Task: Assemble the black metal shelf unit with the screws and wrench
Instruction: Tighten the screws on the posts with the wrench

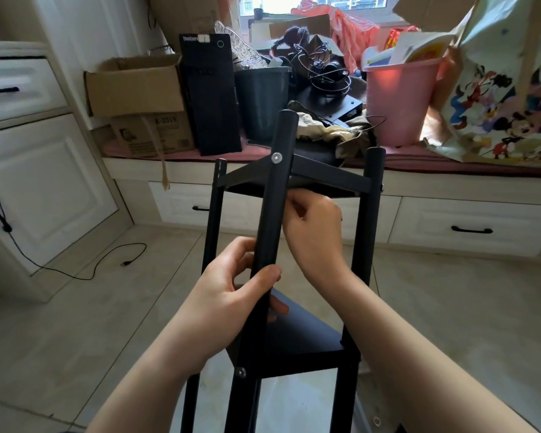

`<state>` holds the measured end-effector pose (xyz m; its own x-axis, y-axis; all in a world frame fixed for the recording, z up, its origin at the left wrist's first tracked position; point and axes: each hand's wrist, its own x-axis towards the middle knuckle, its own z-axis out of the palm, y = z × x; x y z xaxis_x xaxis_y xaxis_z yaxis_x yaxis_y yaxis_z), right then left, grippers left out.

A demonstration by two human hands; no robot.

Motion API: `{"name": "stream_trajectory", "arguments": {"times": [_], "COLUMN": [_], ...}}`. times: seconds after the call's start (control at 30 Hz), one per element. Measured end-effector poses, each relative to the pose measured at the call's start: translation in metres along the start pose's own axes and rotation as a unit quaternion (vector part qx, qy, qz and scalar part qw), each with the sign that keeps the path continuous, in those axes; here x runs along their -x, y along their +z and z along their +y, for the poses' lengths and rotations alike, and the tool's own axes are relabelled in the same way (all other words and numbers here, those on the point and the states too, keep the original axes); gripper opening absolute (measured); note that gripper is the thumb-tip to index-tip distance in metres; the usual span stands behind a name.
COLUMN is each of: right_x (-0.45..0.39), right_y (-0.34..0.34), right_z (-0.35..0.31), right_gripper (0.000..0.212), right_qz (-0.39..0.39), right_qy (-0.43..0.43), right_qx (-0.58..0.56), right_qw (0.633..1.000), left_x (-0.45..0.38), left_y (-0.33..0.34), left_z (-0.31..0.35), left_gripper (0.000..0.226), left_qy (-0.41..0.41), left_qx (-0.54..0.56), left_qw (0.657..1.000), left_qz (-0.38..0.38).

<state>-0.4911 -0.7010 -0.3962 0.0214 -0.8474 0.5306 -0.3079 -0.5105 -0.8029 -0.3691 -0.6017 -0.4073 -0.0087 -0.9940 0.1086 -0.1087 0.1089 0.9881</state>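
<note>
Black metal shelf unit point(297, 176): centre of frame, standing on tiled floor point(91, 323), reaching from bottom edge up to mid-frame. Four round black posts visible; nearest post point(272, 201) running up the centre, silver screw point(276, 157) seated in it at level of upper shelf panel point(325, 175). Lower shelf panel point(300, 339) in lower centre, second screw point(240, 372) at its near corner.

Left hand point(228, 295): lower centre, fingers and thumb wrapped round nearest post between the two panels.

Right hand point(313, 226): centre, just right of nearest post and under upper shelf panel, fingers curled and bunched toward the post; whether anything held, cannot tell.

Window seat point(450, 164): across upper half, red-cushioned, white drawers beneath. Carrying, left to right: open cardboard box point(135, 85), black computer tower point(210, 95), dark bin point(263, 101), tangled cables point(322, 67), pink bucket point(400, 101), cartoon-print bag point(497, 98).

Loose black cable point(85, 273): floor, left of frame.
</note>
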Motion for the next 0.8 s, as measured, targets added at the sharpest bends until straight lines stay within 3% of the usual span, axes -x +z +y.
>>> {"name": "stream_trajectory", "arguments": {"times": [0.2, 0.4, 0.63, 0.8], "right_x": [0.002, 0.007, 0.007, 0.007], "right_y": [-0.016, -0.028, -0.039, -0.037], "right_z": [-0.007, -0.003, 0.000, -0.005], "right_gripper": [0.028, 0.022, 0.016, 0.016], "right_qz": [-0.009, -0.021, -0.026, -0.036], "right_qy": [0.032, 0.044, 0.006, -0.008], "right_qx": [-0.058, -0.045, -0.014, -0.023], "right_qw": [0.998, 0.998, 1.000, 0.999], "left_x": [0.002, 0.003, 0.002, 0.002], "left_y": [-0.002, 0.000, -0.001, 0.000], "left_z": [0.000, -0.001, 0.000, -0.002], "left_gripper": [0.035, 0.020, 0.041, 0.039], "left_qy": [0.011, 0.015, 0.010, 0.017], "left_qx": [-0.026, -0.030, -0.028, -0.035], "left_qw": [1.000, 0.999, 0.999, 0.999], "left_qz": [-0.014, -0.010, -0.017, -0.033]}}
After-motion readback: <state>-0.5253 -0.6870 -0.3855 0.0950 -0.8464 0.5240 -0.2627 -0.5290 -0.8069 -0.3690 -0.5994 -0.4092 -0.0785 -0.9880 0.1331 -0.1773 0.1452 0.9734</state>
